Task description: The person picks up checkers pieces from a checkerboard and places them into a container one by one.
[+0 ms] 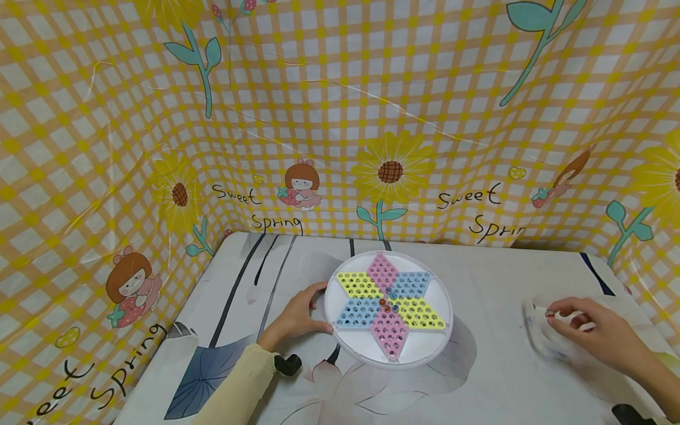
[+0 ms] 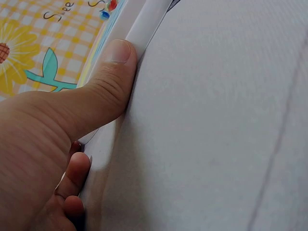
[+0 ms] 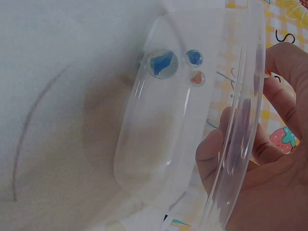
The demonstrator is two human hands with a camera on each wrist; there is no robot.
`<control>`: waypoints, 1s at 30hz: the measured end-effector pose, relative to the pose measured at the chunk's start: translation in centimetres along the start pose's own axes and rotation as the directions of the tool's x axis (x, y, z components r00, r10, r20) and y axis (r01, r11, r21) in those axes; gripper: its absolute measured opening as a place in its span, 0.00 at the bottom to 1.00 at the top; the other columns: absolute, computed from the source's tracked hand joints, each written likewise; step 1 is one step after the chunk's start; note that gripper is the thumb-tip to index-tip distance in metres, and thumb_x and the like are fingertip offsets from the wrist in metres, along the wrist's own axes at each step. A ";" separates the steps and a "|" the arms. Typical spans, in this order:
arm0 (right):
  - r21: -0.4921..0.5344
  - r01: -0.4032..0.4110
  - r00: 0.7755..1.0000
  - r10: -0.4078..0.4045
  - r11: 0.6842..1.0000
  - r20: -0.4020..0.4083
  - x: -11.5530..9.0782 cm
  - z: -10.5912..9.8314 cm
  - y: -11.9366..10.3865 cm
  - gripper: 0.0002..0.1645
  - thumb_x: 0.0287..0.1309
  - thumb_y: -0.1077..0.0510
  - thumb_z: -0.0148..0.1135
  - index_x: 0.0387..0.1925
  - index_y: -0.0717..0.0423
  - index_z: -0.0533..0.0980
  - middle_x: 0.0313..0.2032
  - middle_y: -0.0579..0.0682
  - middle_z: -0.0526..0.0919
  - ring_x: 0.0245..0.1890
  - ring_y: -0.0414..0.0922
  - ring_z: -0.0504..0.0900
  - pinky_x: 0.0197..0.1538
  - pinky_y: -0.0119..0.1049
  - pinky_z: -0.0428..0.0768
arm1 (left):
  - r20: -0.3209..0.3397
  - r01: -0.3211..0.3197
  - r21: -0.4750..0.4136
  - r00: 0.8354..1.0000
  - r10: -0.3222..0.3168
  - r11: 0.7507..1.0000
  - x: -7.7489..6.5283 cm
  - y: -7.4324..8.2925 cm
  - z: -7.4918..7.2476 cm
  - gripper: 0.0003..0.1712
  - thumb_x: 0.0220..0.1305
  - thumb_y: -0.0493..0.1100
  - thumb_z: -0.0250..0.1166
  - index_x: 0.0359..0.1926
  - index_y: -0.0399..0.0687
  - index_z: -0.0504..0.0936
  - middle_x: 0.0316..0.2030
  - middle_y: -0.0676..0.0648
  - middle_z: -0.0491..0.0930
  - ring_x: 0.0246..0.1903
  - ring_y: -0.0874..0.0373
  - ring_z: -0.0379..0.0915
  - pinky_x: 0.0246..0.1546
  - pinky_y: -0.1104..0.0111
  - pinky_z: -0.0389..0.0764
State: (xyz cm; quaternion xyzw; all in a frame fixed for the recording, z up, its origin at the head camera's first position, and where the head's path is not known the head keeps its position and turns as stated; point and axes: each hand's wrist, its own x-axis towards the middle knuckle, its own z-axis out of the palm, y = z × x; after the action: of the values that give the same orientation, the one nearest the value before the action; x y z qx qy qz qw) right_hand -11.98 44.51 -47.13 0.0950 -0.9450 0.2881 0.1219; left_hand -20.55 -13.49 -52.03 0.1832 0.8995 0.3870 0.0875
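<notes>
A round white Chinese checkers board (image 1: 340, 348) with a pink, yellow and blue star lies on the table. My left hand (image 1: 297, 316) holds its left edge, thumb (image 2: 113, 72) along the rim and the other fingers farther along the side. Red-brown marbles (image 1: 382, 301) and a blue marble (image 1: 395, 309) sit around the star's middle. At the right, my right hand (image 1: 595, 327) pinches a small marble with orange-red in it (image 3: 268, 73) between thumb and forefinger. Below that hand is a clear plastic container (image 3: 144, 159) holding blue marbles (image 3: 162, 63) and an orange one (image 3: 197, 78).
A pale table with printed flowers and dark lines (image 1: 494, 277) carries everything. Yellow checked cloth (image 1: 329, 118) hangs behind and along the sides. Near the left edge of the table there is a blue printed leaf (image 1: 209, 375).
</notes>
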 end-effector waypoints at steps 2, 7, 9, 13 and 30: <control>-0.005 0.000 1.000 0.000 1.000 0.002 0.1 0.0 0.1 0.11 0.55 0.61 0.77 0.39 0.49 0.83 0.33 0.30 0.80 0.28 0.29 0.75 0.30 0.26 0.70 | 0.000 0.000 -0.002 1.000 0.000 1.000 0.0 0.0 0.0 0.59 0.45 0.49 0.86 0.75 0.47 0.64 0.38 0.49 0.69 0.38 0.55 0.63 0.37 0.64 0.65; -0.034 -0.029 0.999 0.030 0.999 0.033 0.1 0.0 0.0 0.11 0.56 0.59 0.77 0.39 0.50 0.83 0.34 0.31 0.80 0.28 0.28 0.74 0.29 0.29 0.72 | 0.001 -0.004 0.004 1.000 0.004 1.000 0.0 -0.2 0.1 0.59 0.45 0.49 0.86 0.75 0.48 0.64 0.38 0.49 0.70 0.38 0.55 0.63 0.37 0.65 0.65; -0.043 -0.044 0.998 0.046 0.998 0.042 0.1 0.0 0.0 0.11 0.56 0.59 0.77 0.40 0.50 0.83 0.34 0.34 0.81 0.28 0.28 0.74 0.30 0.30 0.72 | 0.000 -0.005 0.005 1.000 0.005 1.000 0.1 -0.2 0.1 0.59 0.45 0.49 0.86 0.75 0.48 0.64 0.38 0.49 0.70 0.38 0.55 0.63 0.37 0.65 0.65; -0.055 -0.063 0.996 0.066 0.997 0.055 0.1 0.1 0.0 0.16 0.57 0.58 0.76 0.46 0.55 0.81 0.37 0.47 0.81 0.28 0.28 0.73 0.28 0.30 0.72 | -0.004 -0.008 0.004 1.000 0.008 1.000 0.1 -0.2 0.1 0.59 0.44 0.49 0.86 0.75 0.48 0.65 0.38 0.49 0.70 0.39 0.55 0.63 0.37 0.65 0.65; -0.034 -0.108 0.990 0.111 0.994 0.084 0.1 0.4 -0.2 0.30 0.61 0.57 0.74 0.60 0.62 0.73 0.40 0.59 0.79 0.25 0.32 0.74 0.26 0.31 0.72 | -0.003 0.008 0.010 1.000 -0.008 1.000 0.0 -0.1 0.1 0.59 0.45 0.49 0.86 0.75 0.48 0.65 0.39 0.49 0.70 0.39 0.55 0.64 0.37 0.64 0.65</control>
State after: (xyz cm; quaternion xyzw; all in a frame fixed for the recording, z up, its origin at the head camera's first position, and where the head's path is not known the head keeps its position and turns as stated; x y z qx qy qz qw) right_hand -12.10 44.15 -47.33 0.0535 -0.9573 0.2762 0.0667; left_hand -20.54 -13.44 -52.18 0.1795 0.9022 0.3824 0.0870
